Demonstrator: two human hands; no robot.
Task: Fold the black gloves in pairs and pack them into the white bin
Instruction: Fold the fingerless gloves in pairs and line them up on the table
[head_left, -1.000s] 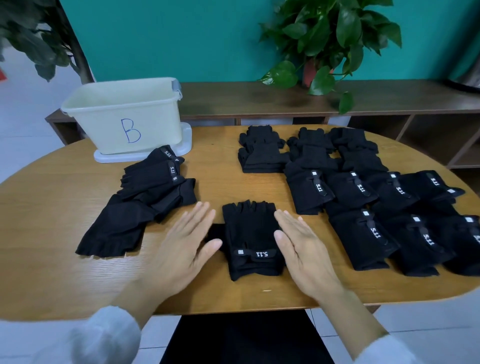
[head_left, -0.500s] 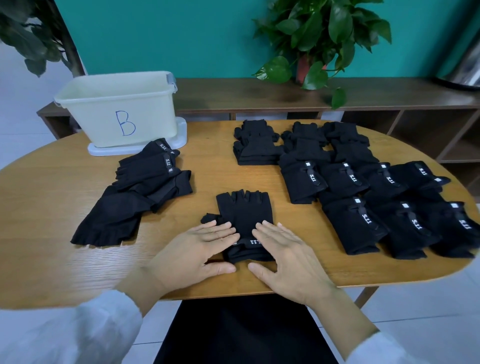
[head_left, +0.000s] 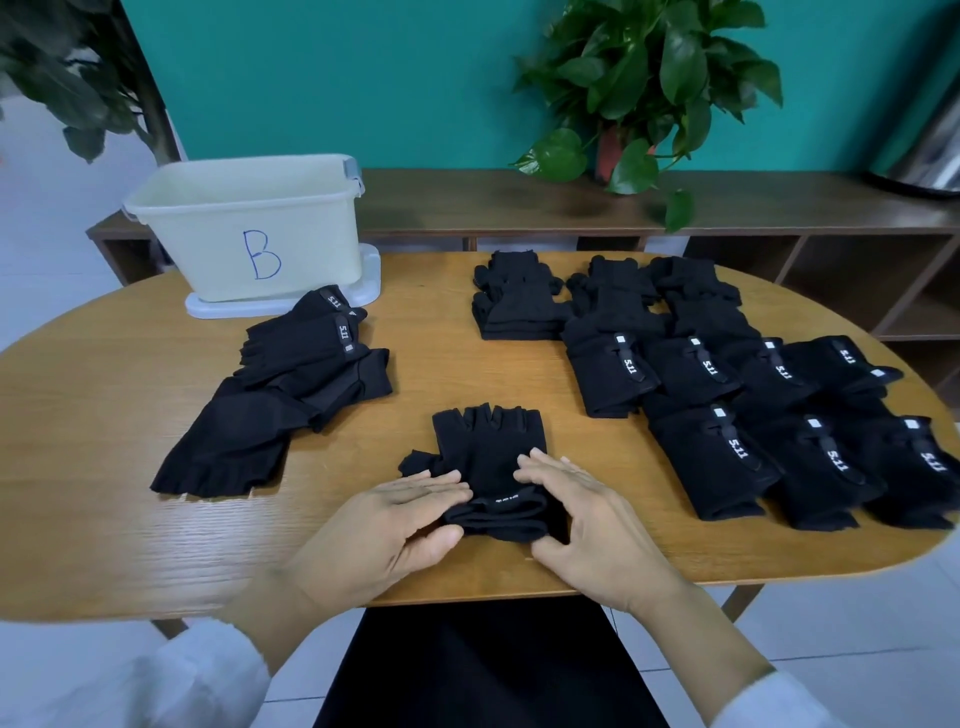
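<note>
Black fingerless glove pair (head_left: 488, 457) flat at table's near edge (cuff end bunched), white bin (head_left: 249, 228) far left, marked B

Both forearms reach forward from white sleeves, converging toward the middle, palms turned down and slightly inward so the two hands face each other. The left hand (head_left: 387, 525) lies with its fingers (head_left: 431, 486) held together and nearly straight, pointing right and forward, while its thumb (head_left: 434, 538) sits below them, closing toward the fingers in a pinch. The right hand (head_left: 592, 525) mirrors it: fingers (head_left: 545, 467) together and gently bent, pointing left and forward, thumb (head_left: 545, 551) tucked under, so both hands pinch at the wrist end of what lies between them.
</note>
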